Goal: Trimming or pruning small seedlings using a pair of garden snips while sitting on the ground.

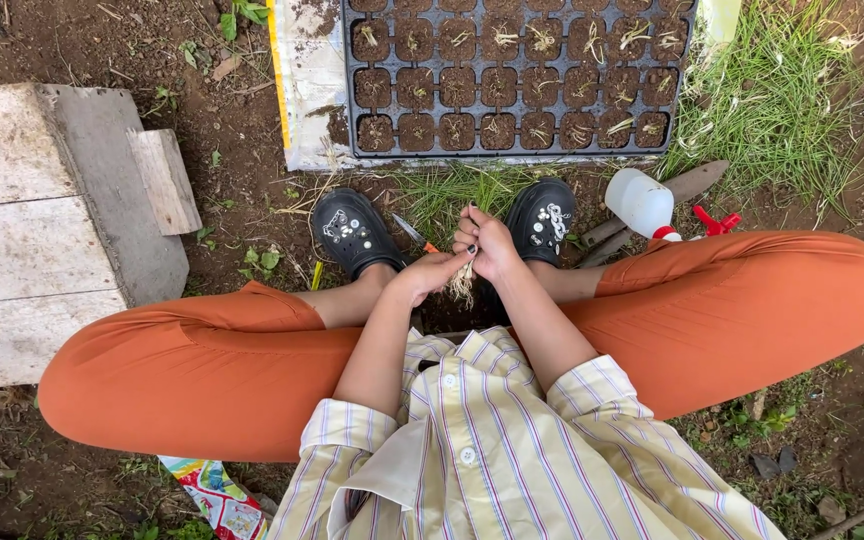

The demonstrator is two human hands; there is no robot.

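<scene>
A narrow strip of bare soil and grass was left between the two black clogs (354,230) and the near edge of the black seedling tray (512,75), which was set on a pale sheet just ahead. The space to the left was bounded by a weathered wooden block (42,220); to the right, a white spray bottle (642,203) lay on the ground beside the shoe. Both forearms were extended forward between the orange-clad knees, the hands brought together low over the ground. A small bundle of pale seedlings (464,280) with hanging roots was pinched between them: the left hand (430,272) was closed around its lower part, the right hand (489,245) was clenched on its top, with the roots dangling below both.
</scene>
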